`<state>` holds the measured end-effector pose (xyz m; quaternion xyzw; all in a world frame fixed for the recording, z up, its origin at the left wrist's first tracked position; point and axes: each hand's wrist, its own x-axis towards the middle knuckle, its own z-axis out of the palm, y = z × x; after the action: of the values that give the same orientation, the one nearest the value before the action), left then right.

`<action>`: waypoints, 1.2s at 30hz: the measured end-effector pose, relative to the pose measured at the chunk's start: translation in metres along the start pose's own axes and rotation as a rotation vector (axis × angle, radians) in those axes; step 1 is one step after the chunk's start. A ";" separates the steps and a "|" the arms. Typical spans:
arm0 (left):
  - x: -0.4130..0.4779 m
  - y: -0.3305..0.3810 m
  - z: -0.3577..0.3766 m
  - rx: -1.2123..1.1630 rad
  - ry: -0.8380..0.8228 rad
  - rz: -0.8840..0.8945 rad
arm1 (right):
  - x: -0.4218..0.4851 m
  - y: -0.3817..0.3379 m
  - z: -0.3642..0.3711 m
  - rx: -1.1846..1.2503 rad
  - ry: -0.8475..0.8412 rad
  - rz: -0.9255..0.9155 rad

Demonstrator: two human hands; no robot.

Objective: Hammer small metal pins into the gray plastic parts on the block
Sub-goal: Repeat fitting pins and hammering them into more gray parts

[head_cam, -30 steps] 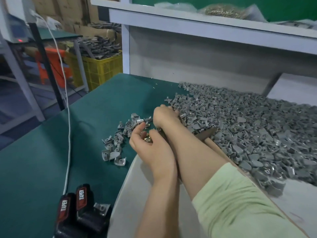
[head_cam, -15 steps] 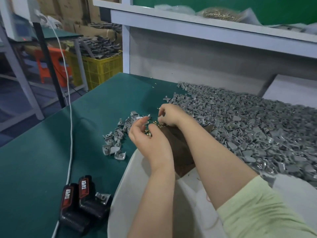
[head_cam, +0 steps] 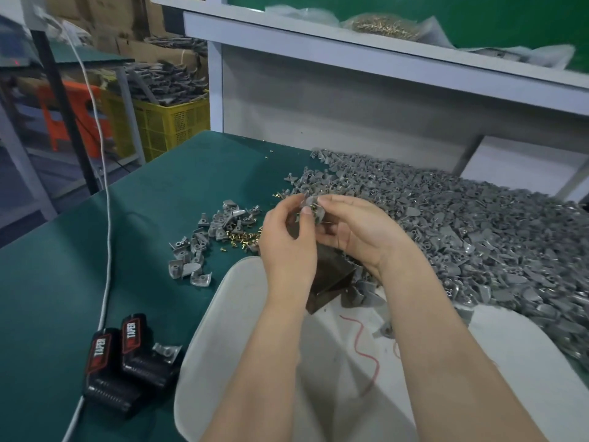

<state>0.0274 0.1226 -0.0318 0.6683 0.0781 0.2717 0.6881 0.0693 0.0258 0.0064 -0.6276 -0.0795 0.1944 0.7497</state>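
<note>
Two hands meet mid-frame over the dark block point(head_cam: 331, 275). Right hand point(head_cam: 360, 237) fingers pinch a gray part point(head_cam: 319, 214); left hand point(head_cam: 287, 240) fingers pinch a brass pin point(head_cam: 313, 205) at it. Seat pin square in its hole before laying part on block; crooked starts likely bend.

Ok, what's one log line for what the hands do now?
left hand + right hand: pinch gray part | block: beneath hands | loose pins: on table
</note>
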 end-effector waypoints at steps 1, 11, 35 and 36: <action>-0.001 0.000 0.000 0.022 -0.024 0.001 | -0.003 0.001 -0.002 -0.006 0.010 0.007; -0.005 -0.002 0.004 0.229 -0.042 0.114 | -0.013 0.002 -0.032 -0.197 0.565 -0.139; 0.014 -0.010 -0.018 -0.420 0.591 -0.395 | 0.115 0.036 0.078 -1.610 0.197 -0.013; 0.014 -0.009 -0.018 -0.412 0.586 -0.392 | 0.114 0.038 0.078 -1.595 0.222 -0.026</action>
<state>0.0332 0.1449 -0.0390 0.3832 0.3407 0.3245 0.7949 0.1382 0.1463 -0.0291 -0.9886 -0.1265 0.0069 0.0815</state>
